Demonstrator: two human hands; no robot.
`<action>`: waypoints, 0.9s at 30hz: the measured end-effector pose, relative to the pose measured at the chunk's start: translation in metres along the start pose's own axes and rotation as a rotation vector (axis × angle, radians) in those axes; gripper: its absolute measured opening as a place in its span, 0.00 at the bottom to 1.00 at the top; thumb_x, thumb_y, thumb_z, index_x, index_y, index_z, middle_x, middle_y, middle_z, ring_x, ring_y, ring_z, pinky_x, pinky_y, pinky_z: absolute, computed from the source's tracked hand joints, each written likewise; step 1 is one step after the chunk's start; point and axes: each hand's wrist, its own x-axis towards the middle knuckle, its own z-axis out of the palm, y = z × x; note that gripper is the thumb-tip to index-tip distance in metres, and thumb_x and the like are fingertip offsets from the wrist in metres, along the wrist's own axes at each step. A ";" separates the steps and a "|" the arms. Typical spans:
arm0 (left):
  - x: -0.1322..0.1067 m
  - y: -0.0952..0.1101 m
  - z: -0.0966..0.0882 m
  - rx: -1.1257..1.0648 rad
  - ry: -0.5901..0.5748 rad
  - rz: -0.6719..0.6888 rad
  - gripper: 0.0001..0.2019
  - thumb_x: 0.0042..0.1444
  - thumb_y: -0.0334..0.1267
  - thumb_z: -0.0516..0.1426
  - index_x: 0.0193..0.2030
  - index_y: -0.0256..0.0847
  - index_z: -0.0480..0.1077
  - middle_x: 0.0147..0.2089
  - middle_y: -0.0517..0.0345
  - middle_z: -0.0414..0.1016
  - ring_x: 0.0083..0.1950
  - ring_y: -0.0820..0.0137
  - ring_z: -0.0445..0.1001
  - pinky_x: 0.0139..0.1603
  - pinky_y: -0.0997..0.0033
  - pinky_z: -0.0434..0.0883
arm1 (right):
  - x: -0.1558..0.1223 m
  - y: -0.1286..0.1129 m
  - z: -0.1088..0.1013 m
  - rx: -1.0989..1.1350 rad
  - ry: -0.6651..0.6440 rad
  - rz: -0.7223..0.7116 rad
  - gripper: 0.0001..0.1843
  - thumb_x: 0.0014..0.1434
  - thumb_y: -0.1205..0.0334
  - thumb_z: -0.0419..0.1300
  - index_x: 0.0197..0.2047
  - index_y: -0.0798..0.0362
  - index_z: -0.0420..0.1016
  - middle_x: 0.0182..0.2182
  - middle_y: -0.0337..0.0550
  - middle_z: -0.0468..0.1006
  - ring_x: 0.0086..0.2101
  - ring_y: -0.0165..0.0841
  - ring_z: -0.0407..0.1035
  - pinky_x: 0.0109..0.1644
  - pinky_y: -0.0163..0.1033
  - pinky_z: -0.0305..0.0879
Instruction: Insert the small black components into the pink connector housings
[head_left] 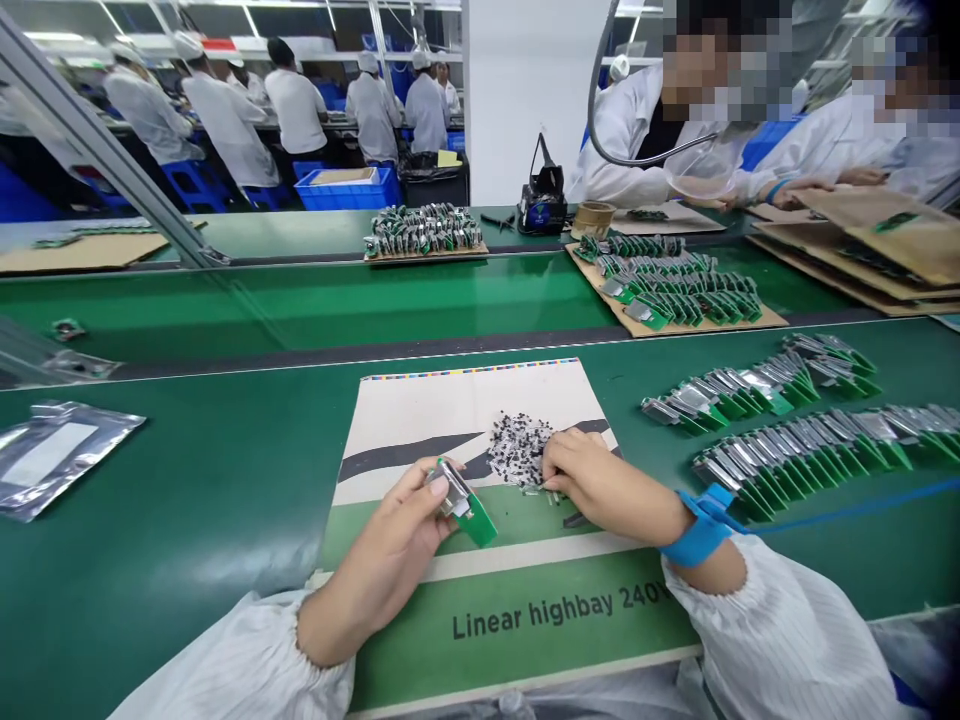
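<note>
Right fingers [556,469] at parts [517,450], boards [675,303] beyond

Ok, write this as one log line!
left hand: holds green-and-silver circuit board | right hand: at pile of tiny black-and-silver parts | below: green-and-white printed cardboard

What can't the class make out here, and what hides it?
Head view: whether the right hand grips anything; the hand itself hides this.
Head view: how many pieces the small-parts pile holds; too small and heaped.
Head view: how the printed lettering ends; the right sleeve covers it.
Head view: the left end of the silver bag; cut off by the picture's edge.
</note>
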 end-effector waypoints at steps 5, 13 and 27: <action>-0.004 -0.007 0.003 0.015 -0.081 -0.118 0.15 0.48 0.46 0.67 0.39 0.43 0.74 0.33 0.60 0.70 0.36 0.69 0.74 0.35 0.72 0.71 | 0.000 -0.007 -0.003 0.127 0.103 -0.090 0.09 0.65 0.73 0.49 0.35 0.52 0.65 0.32 0.42 0.72 0.33 0.32 0.65 0.35 0.38 0.62; -0.008 -0.019 -0.001 0.295 -0.218 -0.138 0.17 0.48 0.46 0.66 0.44 0.44 0.76 0.39 0.56 0.74 0.38 0.69 0.70 0.40 0.71 0.68 | -0.006 -0.019 -0.006 0.391 0.201 -0.283 0.09 0.66 0.69 0.50 0.42 0.51 0.70 0.34 0.43 0.74 0.35 0.32 0.68 0.35 0.37 0.67; -0.015 -0.023 0.005 0.437 -0.283 -0.017 0.12 0.51 0.41 0.65 0.41 0.40 0.75 0.28 0.60 0.69 0.28 0.72 0.66 0.31 0.73 0.66 | -0.013 -0.047 0.008 0.412 0.410 -0.407 0.10 0.66 0.72 0.49 0.45 0.50 0.67 0.34 0.45 0.72 0.34 0.33 0.66 0.34 0.40 0.68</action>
